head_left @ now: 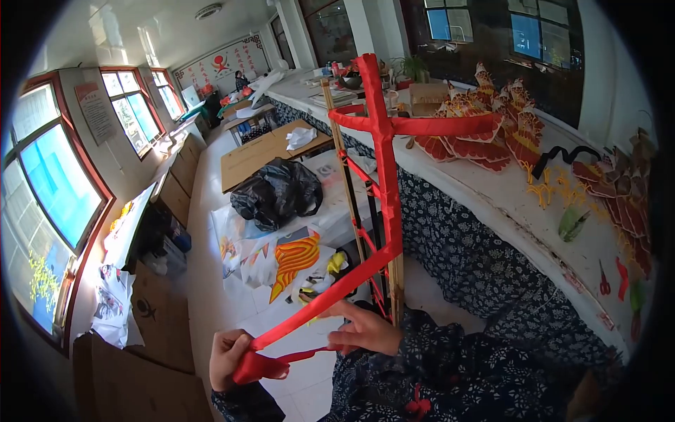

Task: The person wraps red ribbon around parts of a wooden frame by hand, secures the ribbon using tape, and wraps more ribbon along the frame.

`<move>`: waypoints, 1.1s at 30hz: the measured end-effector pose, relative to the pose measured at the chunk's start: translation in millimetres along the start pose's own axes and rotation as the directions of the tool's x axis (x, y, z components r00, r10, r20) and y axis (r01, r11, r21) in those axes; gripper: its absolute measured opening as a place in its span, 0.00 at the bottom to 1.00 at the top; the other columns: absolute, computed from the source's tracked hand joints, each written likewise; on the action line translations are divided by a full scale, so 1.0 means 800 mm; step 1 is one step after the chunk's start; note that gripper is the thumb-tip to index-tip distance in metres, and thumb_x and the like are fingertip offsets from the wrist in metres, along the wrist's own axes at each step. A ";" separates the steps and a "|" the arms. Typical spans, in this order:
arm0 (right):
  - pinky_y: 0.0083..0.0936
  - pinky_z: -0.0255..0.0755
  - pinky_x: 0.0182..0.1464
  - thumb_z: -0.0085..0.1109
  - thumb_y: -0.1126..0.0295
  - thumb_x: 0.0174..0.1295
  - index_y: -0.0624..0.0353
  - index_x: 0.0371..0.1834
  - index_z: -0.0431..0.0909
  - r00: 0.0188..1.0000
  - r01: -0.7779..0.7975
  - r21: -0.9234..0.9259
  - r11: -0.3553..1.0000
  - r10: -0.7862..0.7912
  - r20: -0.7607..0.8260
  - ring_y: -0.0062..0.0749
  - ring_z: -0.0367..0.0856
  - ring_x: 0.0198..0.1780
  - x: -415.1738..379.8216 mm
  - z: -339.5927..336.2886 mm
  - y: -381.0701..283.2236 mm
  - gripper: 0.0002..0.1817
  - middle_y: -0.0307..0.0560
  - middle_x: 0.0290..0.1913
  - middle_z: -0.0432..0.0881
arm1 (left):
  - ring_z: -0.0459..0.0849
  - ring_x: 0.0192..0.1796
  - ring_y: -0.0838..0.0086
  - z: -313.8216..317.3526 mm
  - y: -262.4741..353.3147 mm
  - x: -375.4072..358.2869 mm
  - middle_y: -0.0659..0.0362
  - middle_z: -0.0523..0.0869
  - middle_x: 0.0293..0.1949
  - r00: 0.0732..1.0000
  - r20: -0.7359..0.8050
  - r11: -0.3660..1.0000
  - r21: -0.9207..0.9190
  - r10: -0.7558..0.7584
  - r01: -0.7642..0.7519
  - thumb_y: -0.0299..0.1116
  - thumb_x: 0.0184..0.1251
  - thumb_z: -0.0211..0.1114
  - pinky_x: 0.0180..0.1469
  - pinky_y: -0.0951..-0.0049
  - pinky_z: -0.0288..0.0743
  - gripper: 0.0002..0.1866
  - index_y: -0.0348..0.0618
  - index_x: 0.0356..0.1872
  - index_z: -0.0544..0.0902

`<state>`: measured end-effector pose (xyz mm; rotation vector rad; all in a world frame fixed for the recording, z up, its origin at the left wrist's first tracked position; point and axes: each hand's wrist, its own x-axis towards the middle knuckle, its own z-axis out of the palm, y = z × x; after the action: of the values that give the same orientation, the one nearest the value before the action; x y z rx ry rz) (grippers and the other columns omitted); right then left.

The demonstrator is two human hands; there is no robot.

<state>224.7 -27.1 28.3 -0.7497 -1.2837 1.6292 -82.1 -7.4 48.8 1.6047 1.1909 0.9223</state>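
Observation:
My left hand [228, 357] is closed around a bunched red ribbon [256, 366] at the lower left. From it a taut length of ribbon [316, 304] runs up to the right and meets an upright frame [389, 190] of thin wooden strips. Much of that frame is wrapped in red, with a curved red crosspiece near its top. Under the taut length, my right hand [369, 330] has its fingers stretched out toward the left. A loose strip of the ribbon reaches its lower fingers. The lower end of the frame stands just behind this hand.
On the long counter [485, 193] at right lie red and yellow layered pieces [471, 133], scissors [604, 278] and a black strap [562, 158]. Behind the frame, a low table holds a black plastic bag [278, 191] and cardboard [264, 151]. A person [241, 81] is far back.

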 end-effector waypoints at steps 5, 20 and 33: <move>0.19 0.76 0.38 0.60 0.60 0.68 0.58 0.57 0.78 0.996 0.091 0.152 0.984 -0.091 -0.012 0.20 0.82 0.39 0.037 0.018 0.026 0.19 0.40 0.44 0.85 | 0.85 0.35 0.73 0.034 -0.009 0.035 0.54 0.87 0.29 0.975 -0.213 0.954 0.275 -0.062 0.121 0.30 0.71 0.57 0.41 0.77 0.77 0.12 0.30 0.36 0.83; 0.25 0.76 0.48 0.61 0.66 0.65 0.63 0.51 0.77 1.000 -0.013 -0.447 0.895 0.020 0.012 0.34 0.85 0.44 0.030 0.007 0.090 0.16 0.50 0.47 0.83 | 0.79 0.33 0.84 0.198 0.123 0.120 0.64 0.82 0.32 0.943 0.317 0.992 0.045 0.097 -0.117 0.29 0.63 0.70 0.37 0.83 0.72 0.13 0.34 0.43 0.79; 0.32 0.69 0.61 0.63 0.59 0.63 0.65 0.64 0.69 0.738 0.250 -0.736 0.629 -0.616 -0.276 0.35 0.76 0.60 -0.037 -0.110 -0.193 0.31 0.53 0.57 0.79 | 0.75 0.28 0.87 0.188 0.108 0.154 0.68 0.80 0.27 0.939 0.302 0.976 -0.187 0.165 -0.111 0.33 0.66 0.68 0.30 0.84 0.68 0.11 0.37 0.29 0.78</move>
<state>356.0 -9.7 149.8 -1.0781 -1.4877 0.4553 112.9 66.5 89.9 1.6410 0.7658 0.7929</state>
